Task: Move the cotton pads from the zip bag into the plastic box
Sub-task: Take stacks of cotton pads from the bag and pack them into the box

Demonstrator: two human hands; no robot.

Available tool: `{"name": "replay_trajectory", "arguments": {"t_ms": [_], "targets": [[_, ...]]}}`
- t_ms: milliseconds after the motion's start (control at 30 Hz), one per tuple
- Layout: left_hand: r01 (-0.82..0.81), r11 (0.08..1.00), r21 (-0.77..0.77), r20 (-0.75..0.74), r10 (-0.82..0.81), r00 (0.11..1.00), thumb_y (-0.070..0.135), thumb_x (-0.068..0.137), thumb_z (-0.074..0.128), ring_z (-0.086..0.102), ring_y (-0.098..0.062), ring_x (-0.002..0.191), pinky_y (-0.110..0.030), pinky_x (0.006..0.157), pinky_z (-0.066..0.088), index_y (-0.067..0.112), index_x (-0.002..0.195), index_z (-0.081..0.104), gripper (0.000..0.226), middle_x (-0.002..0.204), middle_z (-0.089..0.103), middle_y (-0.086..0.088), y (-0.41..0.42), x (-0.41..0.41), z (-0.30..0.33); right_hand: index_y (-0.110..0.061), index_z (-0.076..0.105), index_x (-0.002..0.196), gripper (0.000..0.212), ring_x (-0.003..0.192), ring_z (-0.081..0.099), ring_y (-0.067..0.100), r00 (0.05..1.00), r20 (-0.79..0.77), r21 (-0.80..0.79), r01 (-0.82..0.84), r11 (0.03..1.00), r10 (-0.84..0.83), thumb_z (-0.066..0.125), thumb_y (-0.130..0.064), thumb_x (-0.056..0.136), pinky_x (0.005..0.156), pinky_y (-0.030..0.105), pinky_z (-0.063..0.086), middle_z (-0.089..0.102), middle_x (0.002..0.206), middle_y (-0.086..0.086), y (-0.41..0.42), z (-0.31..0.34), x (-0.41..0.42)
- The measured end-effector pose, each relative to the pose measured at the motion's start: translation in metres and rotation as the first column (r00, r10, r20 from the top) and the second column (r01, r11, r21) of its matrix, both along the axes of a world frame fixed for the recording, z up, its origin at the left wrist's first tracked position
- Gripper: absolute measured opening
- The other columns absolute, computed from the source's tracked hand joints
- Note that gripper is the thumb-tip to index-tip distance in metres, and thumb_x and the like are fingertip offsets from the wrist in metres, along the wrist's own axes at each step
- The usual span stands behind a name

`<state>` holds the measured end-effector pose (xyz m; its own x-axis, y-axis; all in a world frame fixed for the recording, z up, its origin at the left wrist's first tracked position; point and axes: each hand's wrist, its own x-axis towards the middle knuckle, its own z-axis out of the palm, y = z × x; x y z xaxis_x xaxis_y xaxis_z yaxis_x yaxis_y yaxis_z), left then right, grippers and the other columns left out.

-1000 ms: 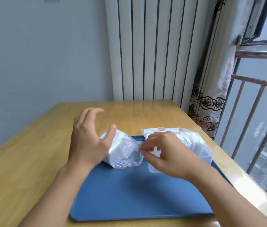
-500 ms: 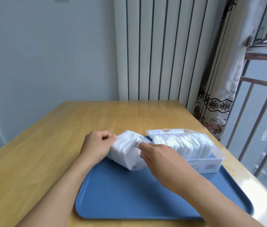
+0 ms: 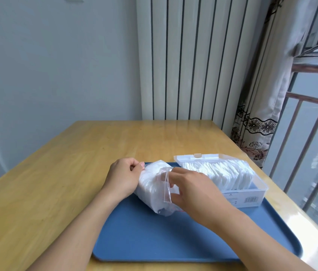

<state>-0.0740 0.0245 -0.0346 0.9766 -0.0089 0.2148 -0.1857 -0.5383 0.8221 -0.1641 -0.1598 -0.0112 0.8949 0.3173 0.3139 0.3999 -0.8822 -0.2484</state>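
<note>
A clear zip bag (image 3: 150, 190) stuffed with white cotton pads lies on its side on a blue tray (image 3: 154, 239). My left hand (image 3: 124, 176) grips the bag's far left end with curled fingers. My right hand (image 3: 191, 187) pinches the bag's open plastic mouth on its right side, the fingertips partly inside the film. Right of the bag stands a clear plastic box (image 3: 252, 198) with its lid folded back, holding a row of white cotton pads (image 3: 220, 171) on edge.
The tray sits on a wooden table (image 3: 56, 173). A white radiator (image 3: 193, 59) stands behind the table, and a patterned curtain (image 3: 257, 130) and window railing (image 3: 310, 133) are at the right.
My left hand has closed onto the bag's left end. My right hand has left the box and taken hold of the bag's mouth, pulling the plastic open.
</note>
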Motion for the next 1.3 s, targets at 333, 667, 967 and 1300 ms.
{"name": "replay_trajectory", "arguments": {"t_ms": [333,667,967,1300], "targets": [[-0.101,0.989,0.105,0.061,0.095,0.994,0.026,0.1,0.056,0.047,-0.011,0.059,-0.025,0.053,0.033,0.013,0.081,0.067,0.026,0.067,0.06,0.005,-0.002,0.001,0.002,-0.024,0.062,0.1,0.015,0.076,0.058,0.024,0.999,0.041,0.006,-0.024,1.0,0.023,0.062,-0.023,0.084,0.067,0.038,0.05,0.049,0.098,-0.01,0.001,-0.005,0.0],[-0.314,0.938,0.148,0.147,0.293,0.945,0.023,0.102,0.05,0.059,-0.029,0.087,-0.032,0.071,0.039,0.008,0.086,0.062,0.025,0.092,0.071,-0.007,0.012,0.013,-0.003,-0.024,0.05,0.084,0.018,0.072,0.048,0.009,1.0,0.02,0.461,-0.017,0.887,0.008,0.061,-0.032,0.072,0.066,0.027,0.043,0.056,0.077,-0.009,-0.013,0.004,-0.001],[0.045,0.97,-0.238,0.459,0.071,0.886,0.058,0.09,0.046,0.061,-0.007,0.11,-0.015,0.09,0.044,0.022,0.109,0.061,0.044,0.114,0.065,0.008,-0.01,-0.037,0.034,-0.021,0.064,0.118,0.041,0.085,0.066,0.018,0.958,-0.092,0.965,0.018,0.262,0.271,0.06,-0.009,0.079,0.081,0.039,0.053,0.07,0.091,-0.001,-0.026,0.022,0.002],[0.489,0.799,-0.348,0.287,-0.406,0.868,0.056,0.093,0.047,0.037,0.008,0.14,-0.015,0.108,0.036,0.042,0.155,0.012,0.072,0.149,0.039,0.03,-0.059,-0.084,0.022,-0.03,0.054,0.136,0.063,0.103,0.067,0.025,0.889,-0.068,0.995,0.029,0.092,0.453,0.056,-0.02,0.074,0.093,0.038,0.046,0.069,0.121,0.016,-0.004,0.021,-0.011]]}}
